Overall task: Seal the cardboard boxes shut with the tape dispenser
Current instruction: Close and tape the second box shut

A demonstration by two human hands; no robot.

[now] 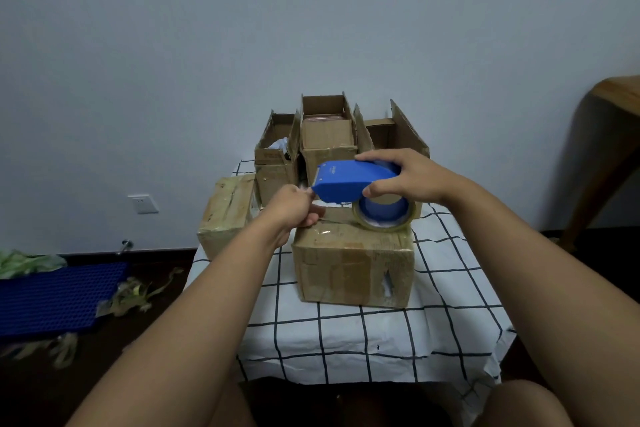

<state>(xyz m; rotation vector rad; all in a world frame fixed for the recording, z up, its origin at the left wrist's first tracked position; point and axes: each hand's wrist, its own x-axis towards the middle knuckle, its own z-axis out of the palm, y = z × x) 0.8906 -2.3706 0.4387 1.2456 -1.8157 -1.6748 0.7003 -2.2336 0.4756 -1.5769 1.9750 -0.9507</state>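
Observation:
A blue tape dispenser [346, 182] with a clear tape roll [382, 215] hovers just over a closed cardboard box [353, 263] at the middle of the table. My right hand [401, 178] grips the dispenser from above and behind. At the dispenser's front tip, my left hand [299, 206] has its fingers curled, pinching the tape end over the box's top left edge. A taped box [227, 213] sits to the left. Behind stand three open boxes: a left one [275, 163], a middle one [327, 135] and a right one [398, 130].
The boxes stand on a small table under a white cloth with a black grid [374, 333]. A blue plastic mat [59, 298] and tape scraps [135, 295] lie on the dark floor at left. A wooden table [609, 135] stands at right. My knees are at the bottom edge.

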